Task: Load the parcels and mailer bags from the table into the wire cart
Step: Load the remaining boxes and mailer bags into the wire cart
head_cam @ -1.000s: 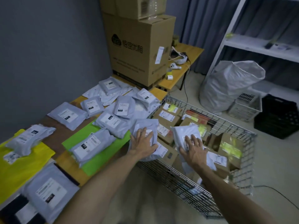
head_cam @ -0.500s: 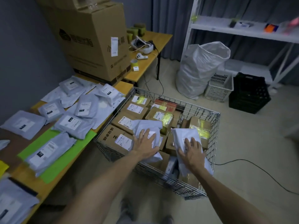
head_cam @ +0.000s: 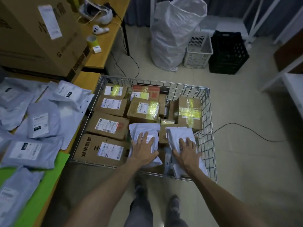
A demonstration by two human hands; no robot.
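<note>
Fingers (head_cam: 141, 138) of the left hand (head_cam: 144, 150) are spread out flat and press down on a soft grey plastic mailer bag (head_cam: 144, 128). They do not curl round it. The right hand (head_cam: 186, 152) does the same, with its fingers (head_cam: 182, 143) straight and flat on a second grey plastic mailer bag (head_cam: 177, 132) just beside the first. Both bags lie inside the silver wire cart (head_cam: 208, 112), on top of brown cardboard parcels (head_cam: 108, 125) with white labels. More grey mailer bags (head_cam: 43, 122) lie on the wooden table (head_cam: 86, 79), right beside the cart on the left. Some sit on a bright green sheet (head_cam: 55, 161).
</note>
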